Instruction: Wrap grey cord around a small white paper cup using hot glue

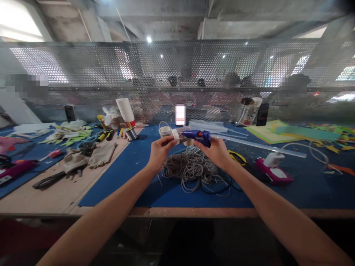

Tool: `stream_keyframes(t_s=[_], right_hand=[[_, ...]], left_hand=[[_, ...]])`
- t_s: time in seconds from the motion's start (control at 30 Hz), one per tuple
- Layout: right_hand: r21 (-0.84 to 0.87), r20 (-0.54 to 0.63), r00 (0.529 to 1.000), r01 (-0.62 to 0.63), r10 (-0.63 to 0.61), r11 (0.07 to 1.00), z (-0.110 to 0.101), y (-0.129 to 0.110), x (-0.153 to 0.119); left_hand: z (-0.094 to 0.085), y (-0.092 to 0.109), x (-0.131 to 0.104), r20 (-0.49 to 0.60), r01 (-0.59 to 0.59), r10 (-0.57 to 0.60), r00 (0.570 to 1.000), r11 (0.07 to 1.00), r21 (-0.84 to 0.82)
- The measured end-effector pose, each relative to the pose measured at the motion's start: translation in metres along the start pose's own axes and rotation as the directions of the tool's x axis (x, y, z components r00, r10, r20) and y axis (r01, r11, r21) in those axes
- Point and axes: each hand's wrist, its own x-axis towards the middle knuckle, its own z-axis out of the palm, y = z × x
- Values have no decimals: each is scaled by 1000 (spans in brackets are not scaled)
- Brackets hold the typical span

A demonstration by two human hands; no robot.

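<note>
My right hand [213, 147] is wrapped round a blue glue gun [196, 135], with a long clear glue stick [266, 147] extending behind it to the right. The gun's nozzle end points left at a small white cup-like piece [175, 136], pinched in my left hand [162, 146]. Whether the nozzle touches that piece I cannot tell. Just behind my left hand stands a white cup with a looped handle [165, 130]. Below both hands lies a tangled heap of grey cord [194, 166] on the blue mat [119, 184].
Stacked paper cups [125, 110] lean on a can [130, 134] at left, near gloves [102, 155]. A lit phone [180, 114] stands at the back. Right are yellow-handled scissors [237, 158], a magenta power strip [273, 173] and coloured sheets [269, 133]. A perforated screen [188, 66] closes the back.
</note>
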Motion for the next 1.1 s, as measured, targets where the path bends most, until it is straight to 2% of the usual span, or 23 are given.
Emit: stream_keyframes(t_s=[0.33, 1.1], right_hand=[[-60, 10, 1000, -4, 4, 998, -2, -2, -1], [-82, 6, 1000, -8, 8, 997, -5, -4, 0]], left_hand=[[-1, -3, 1, -3, -18, 19, 1000, 999, 41], [-3, -7, 3, -4, -62, 63, 998, 993, 98]])
